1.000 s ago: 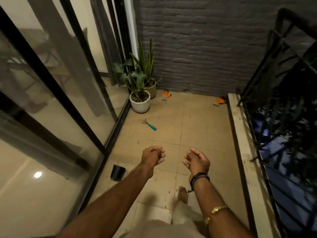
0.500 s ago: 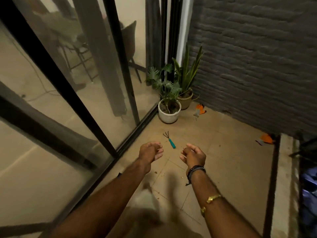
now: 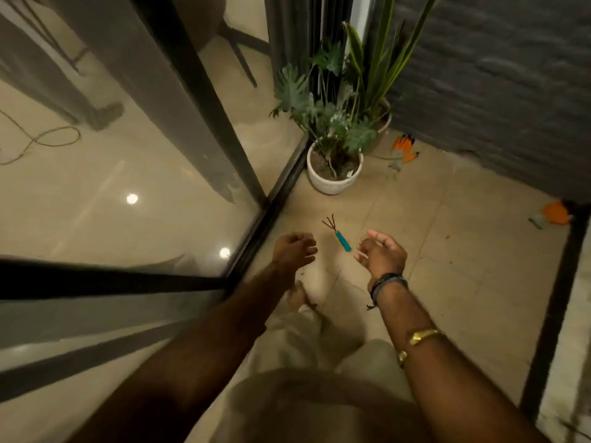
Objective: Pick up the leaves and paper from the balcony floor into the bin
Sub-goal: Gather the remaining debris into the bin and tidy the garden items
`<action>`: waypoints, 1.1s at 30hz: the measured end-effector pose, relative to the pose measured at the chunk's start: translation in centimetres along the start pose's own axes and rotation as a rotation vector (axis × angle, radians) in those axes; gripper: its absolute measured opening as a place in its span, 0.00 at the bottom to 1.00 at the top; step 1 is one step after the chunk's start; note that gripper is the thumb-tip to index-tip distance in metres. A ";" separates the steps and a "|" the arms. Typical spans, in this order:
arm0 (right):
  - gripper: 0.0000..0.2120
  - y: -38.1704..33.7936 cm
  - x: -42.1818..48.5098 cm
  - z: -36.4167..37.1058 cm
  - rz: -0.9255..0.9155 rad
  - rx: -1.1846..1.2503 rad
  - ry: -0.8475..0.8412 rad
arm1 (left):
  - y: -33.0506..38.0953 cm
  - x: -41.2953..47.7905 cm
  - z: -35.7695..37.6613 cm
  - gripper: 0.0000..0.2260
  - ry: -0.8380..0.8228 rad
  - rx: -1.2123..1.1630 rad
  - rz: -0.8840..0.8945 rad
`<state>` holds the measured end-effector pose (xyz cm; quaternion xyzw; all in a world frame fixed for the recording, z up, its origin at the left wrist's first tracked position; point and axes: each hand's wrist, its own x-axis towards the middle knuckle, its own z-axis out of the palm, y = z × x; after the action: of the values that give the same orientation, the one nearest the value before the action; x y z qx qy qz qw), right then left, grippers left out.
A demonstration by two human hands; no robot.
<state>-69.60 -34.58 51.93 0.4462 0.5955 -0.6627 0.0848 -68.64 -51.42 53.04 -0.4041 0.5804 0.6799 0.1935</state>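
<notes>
**Searching the floor, nothing picked yet**

I judge this as the search step: I am looking down at the balcony floor (image 3: pixel 463 257) with both hands out low in front of me, at centre frame.

My left hand (image 3: pixel 292 251) has its fingers curled under, knuckles up, and I cannot tell whether it holds anything. My right hand (image 3: pixel 382 255) is loosely cupped with the palm turned inward, and nothing shows in it.

Between the 2 hands, on the tiles, lies a small hand rake (image 3: pixel 339 235) with a teal handle; neither hand touches it.

I cannot make out any clear leaf or sheet of paper. The nearest litter I see is a few dark specks (image 3: pixel 300 275) just below my left hand, too small to name. An orange glove (image 3: pixel 404 148) lies by the grey brick wall (image 3: pixel 495 91) at upper right, beside the white plant pot (image 3: pixel 334 185). Another orange item (image 3: pixel 556 213) sits at the right edge, blurred.

The bin is not in view.

Next I would need to lower a hand to the specks and pinch them up, then find the bin.
</notes>
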 end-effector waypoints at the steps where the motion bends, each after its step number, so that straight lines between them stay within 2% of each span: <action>1: 0.12 -0.1 1.1 1.0 0.008 0.007 0.000 | 0.7 1.4 0.1 0.08 -0.003 0.024 -0.010; 7: 0.10 3.7 12.3 5.8 0.069 -0.062 -0.005 | -0.7 12.6 1.5 0.08 -0.022 0.099 -0.104; 11: 0.10 9.2 21.5 7.4 0.121 -0.133 0.024 | -5.8 21.2 2.8 0.09 -0.033 0.115 -0.159; 15: 0.11 16.7 31.1 8.5 0.180 -0.244 0.011 | -12.1 30.4 3.8 0.07 0.029 0.038 -0.202; 20: 0.11 25.2 42.8 10.0 0.132 -0.546 0.001 | -18.5 39.6 5.1 0.06 0.086 -0.046 -0.254; 24: 0.19 29.6 49.7 11.4 0.027 -0.927 -0.054 | -22.0 45.5 5.7 0.07 0.068 -0.055 -0.263; 28: 0.27 33.0 53.4 12.5 0.002 -1.219 -0.135 | -23.7 48.4 5.3 0.10 0.027 -0.042 -0.273; 33: 0.22 32.8 54.2 12.6 0.012 -1.329 -0.222 | -23.2 48.0 3.5 0.11 0.018 -0.052 -0.271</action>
<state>-86.46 -31.82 -10.35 0.2318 0.8619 -0.1967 0.4059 -81.50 -52.15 1.19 -0.4898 0.5046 0.6587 0.2677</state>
